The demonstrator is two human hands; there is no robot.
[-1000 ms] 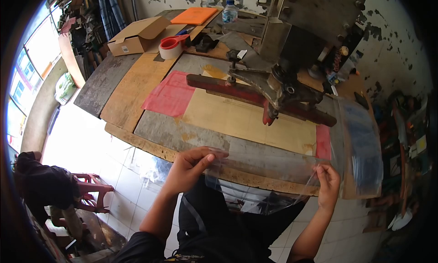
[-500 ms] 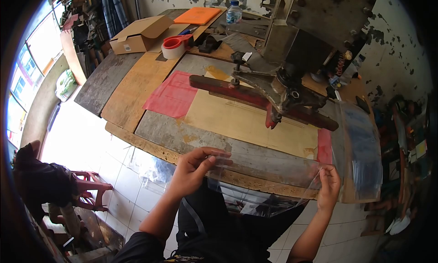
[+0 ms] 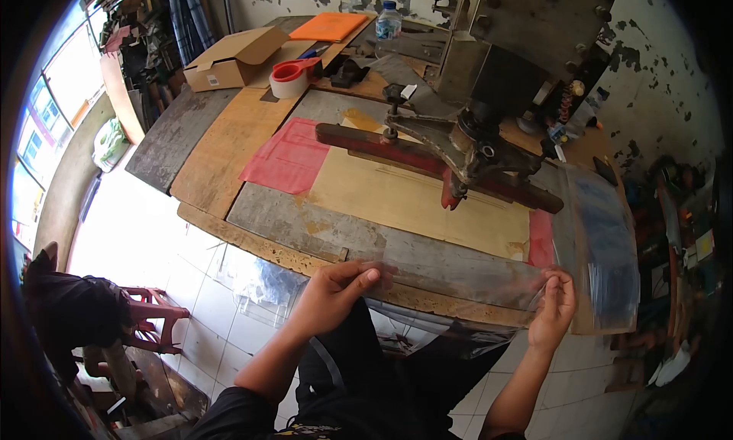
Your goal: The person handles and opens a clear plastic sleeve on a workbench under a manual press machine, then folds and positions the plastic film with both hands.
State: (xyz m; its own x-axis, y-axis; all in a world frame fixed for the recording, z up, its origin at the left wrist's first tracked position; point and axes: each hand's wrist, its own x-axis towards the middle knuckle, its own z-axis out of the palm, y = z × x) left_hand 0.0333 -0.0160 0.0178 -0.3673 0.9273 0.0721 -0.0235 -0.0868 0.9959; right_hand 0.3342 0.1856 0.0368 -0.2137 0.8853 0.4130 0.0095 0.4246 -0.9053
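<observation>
Our left hand (image 3: 333,292) and right hand (image 3: 553,308) pinch clear plastic film (image 3: 466,283); we cannot see inside the cardboard box (image 3: 233,60).

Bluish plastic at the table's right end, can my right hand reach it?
Probably yes: your right hand is close to the bluish plastic, with nothing visible between. It pinches one end of a clear sheet, though, so would likely need to let go first.

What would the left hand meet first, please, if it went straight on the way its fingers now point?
Past the clear, flexible plastic sheet that it holds, the left hand would probably meet the bare right hand at the sheet's other end, though depth is unclear.
</observation>
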